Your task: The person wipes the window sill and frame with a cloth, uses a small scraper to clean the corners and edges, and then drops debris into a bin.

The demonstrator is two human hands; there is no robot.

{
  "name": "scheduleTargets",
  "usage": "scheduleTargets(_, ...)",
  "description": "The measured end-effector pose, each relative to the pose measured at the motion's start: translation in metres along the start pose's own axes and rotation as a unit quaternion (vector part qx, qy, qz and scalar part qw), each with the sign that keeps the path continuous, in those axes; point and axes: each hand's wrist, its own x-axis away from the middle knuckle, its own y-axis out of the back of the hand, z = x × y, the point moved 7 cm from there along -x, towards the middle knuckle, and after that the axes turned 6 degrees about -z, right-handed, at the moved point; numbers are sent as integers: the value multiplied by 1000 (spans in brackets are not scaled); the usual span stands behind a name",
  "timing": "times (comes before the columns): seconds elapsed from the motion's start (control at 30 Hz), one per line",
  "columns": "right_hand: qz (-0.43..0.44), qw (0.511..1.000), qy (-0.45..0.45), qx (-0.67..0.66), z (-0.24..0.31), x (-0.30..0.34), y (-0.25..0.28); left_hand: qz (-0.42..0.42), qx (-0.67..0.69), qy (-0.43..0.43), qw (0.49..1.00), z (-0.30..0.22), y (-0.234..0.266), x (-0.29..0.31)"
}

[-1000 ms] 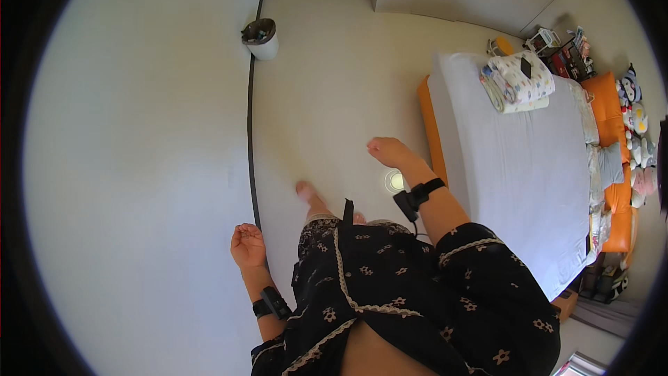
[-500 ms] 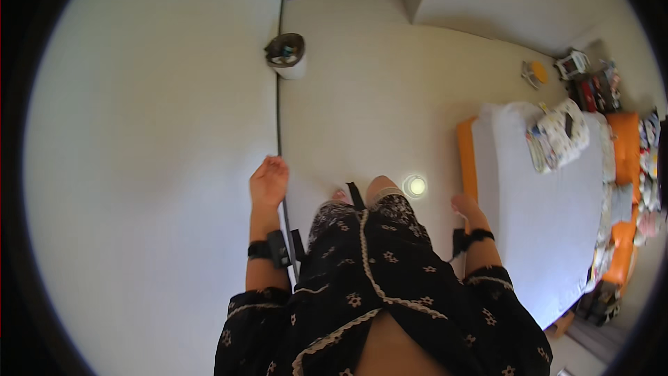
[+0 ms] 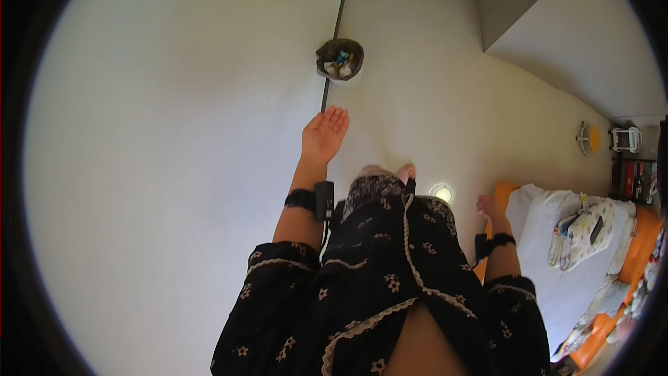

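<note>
Bin (image 3: 340, 60) contents too small to tell, bed (image 3: 557, 264) cut off, feet mostly hidden

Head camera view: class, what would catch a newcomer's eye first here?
The left hand is raised, open and empty, beside the pale wall. Ahead of it, a small waste bin full of rubbish stands on the floor against that wall. At right, the right hand hangs near an orange-framed bed.
</note>
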Motion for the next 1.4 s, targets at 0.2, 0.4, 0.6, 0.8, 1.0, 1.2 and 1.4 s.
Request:
scheduleTargets(0.2,-61,989,111,74,157,-50,-24,-185,-37,-4,982,-32,25,-103)
scheduleTargets(0.4,-95,955,97,264,208,-48,-59,-298,-96,20,949,-67,37,-239)
scheduleTargets(0.6,-76,950,15,304,316,-16,-116,-330,-207,23,921,-117,44,-354)
scheduleTargets(0.8,-93,958,-74,262,388,-11,-147,-370,-321,-2,872,-148,43,-411)
scheduleTargets(1.0,-83,950,-124,273,374,-17,-157,-373,-331,151,854,-150,8,-436)
scheduleTargets(1.2,-100,952,-154,244,352,-8,-156,-320,-327,200,866,-168,2,-439)
scheduleTargets(1.4,-101,963,-162,191,339,-2,-167,-268,-385,161,868,-171,0,-436)
